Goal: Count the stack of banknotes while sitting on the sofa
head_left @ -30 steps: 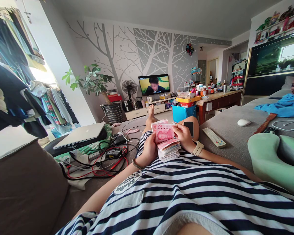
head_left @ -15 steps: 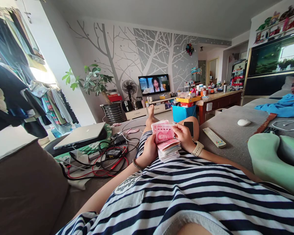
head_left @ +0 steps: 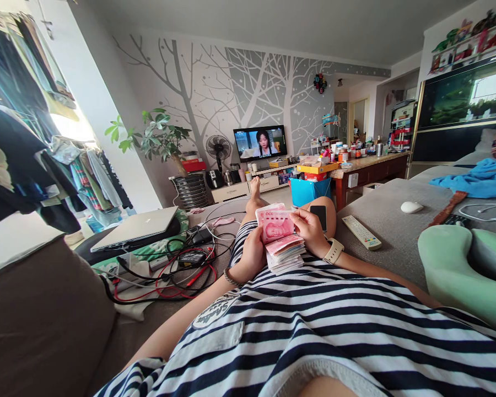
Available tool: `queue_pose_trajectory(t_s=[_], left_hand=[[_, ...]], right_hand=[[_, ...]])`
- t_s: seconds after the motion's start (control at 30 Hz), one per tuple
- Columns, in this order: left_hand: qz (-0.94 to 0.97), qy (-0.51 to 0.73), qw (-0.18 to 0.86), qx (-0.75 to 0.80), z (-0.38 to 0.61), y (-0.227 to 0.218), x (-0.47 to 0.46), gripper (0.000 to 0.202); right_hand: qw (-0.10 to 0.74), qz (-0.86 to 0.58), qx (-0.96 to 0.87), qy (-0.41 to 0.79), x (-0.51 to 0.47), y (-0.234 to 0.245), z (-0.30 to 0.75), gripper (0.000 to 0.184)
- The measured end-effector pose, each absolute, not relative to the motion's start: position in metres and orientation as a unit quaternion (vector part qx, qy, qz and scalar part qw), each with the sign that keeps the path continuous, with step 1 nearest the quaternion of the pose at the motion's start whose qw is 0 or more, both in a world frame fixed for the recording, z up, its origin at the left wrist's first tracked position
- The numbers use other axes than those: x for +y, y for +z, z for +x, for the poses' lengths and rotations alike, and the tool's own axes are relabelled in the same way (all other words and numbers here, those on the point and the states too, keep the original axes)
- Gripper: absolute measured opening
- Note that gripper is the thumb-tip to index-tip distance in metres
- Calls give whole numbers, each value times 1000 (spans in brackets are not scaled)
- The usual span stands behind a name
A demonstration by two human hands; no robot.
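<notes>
I lie back on a grey sofa in a striped shirt. My left hand [head_left: 253,249] grips a thick stack of pink banknotes [head_left: 281,245] from the left side, resting on my lap. My right hand [head_left: 312,230], with a pale watch on the wrist, pinches the top notes at their right edge and holds them lifted and fanned. A black phone [head_left: 319,216] lies on my knee just behind the right hand.
A remote control [head_left: 361,231] and a white mouse [head_left: 411,207] lie on the sofa at right, near a green cushion [head_left: 454,270]. A closed laptop [head_left: 137,227] and tangled cables [head_left: 177,267] sit at left. A television [head_left: 260,143] plays ahead, and clothes hang at far left.
The hands and banknotes have hardly moved. Only the picture on the television has changed.
</notes>
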State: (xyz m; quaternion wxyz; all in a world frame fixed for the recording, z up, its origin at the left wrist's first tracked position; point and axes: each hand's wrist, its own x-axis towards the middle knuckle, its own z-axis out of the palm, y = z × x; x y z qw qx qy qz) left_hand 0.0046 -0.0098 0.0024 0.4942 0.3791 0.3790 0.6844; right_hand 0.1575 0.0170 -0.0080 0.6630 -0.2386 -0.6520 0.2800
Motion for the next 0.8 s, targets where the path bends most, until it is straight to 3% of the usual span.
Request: queue_pose_trajectory(t_s=[0.8], left_hand=[[394,677,504,363,3,-4,-3,19]], right_hand=[[662,-246,-647,288,18,-9,156,44]])
